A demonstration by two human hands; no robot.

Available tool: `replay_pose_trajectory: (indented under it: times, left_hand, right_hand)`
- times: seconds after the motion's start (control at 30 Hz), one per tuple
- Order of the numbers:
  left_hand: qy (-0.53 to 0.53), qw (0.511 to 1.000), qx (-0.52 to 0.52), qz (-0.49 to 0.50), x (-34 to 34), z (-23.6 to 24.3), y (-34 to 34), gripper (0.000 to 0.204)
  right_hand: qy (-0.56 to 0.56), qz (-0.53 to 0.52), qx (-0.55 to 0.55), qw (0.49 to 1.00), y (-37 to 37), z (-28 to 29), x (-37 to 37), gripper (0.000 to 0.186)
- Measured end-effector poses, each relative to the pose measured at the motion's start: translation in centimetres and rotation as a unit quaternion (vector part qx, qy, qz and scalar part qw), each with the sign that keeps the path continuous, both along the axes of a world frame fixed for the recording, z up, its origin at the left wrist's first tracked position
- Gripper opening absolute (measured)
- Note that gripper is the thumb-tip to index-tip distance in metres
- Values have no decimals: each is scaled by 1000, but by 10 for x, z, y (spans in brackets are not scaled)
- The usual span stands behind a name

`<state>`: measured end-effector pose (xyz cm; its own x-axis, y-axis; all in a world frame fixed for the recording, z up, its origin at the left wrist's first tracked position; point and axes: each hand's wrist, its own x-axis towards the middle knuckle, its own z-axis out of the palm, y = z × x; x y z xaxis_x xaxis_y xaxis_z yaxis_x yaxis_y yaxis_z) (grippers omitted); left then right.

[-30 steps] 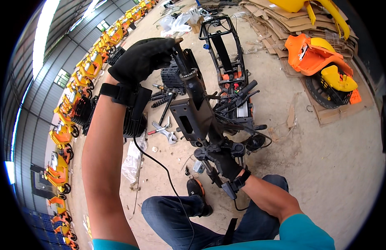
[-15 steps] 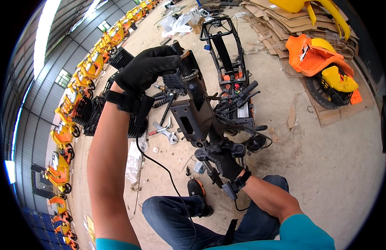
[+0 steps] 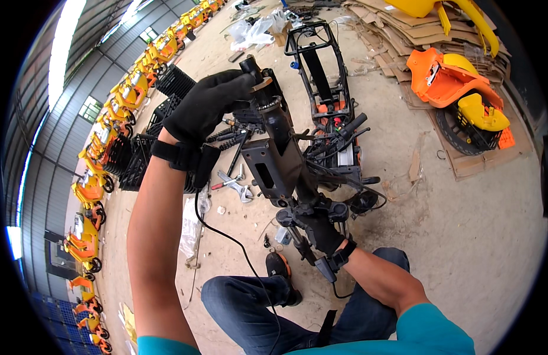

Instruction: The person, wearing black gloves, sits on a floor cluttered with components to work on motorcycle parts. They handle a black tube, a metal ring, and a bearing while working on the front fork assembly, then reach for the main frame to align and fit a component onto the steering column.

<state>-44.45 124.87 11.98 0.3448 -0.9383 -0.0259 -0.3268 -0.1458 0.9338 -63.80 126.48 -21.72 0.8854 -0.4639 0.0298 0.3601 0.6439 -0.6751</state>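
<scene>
My left hand (image 3: 212, 103), in a black glove, is closed at the top of an upright steering tube (image 3: 277, 127). Its thumb presses the edge of a brownish metal ring (image 3: 262, 85) round the stem; the other fingers are partly hidden. Just below the ring, a row of bearing balls (image 3: 269, 105) circles the tube's rim. A dark bracket (image 3: 265, 171) with a slot sits on the tube's front. Lower down, my gloved right hand (image 3: 321, 232) is wrapped round the front fork (image 3: 306, 251) just under its clamp, its fingertips hidden.
Behind the tube stretches a black scooter frame (image 3: 315, 71) with handlebars and cables. An adjustable wrench (image 3: 235, 186) and other tools lie on the floor to the left. Orange and yellow body panels (image 3: 451, 83) rest on cardboard at right. Yellow scooters (image 3: 96, 189) line the left wall.
My left hand has shifted slightly down and left, so the stem's top and the brownish ring show more. My right hand keeps its hold on the fork.
</scene>
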Motion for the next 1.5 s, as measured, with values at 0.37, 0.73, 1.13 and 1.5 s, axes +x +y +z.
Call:
replay_pose_trajectory:
  times: [0.37,0.73,1.13,1.5]
  left_hand:
    - [-53,996,-72,10,1,-12,-8,39]
    - [-92,994,-59,-2,6,-12,-8,37]
    - [-88,994,-68,1,-9,-12,-8,32]
    - [-117,991,-65,6,-8,-10,-9,31]
  right_hand:
    - [23,19,-5,1000,1,-4,3,36]
    - [9,42,42,998,-1,3,-1,39]
    - [16,23,24,999,-1,0,0,34]
    - [-3,15,31,999,0,-1,1,32]
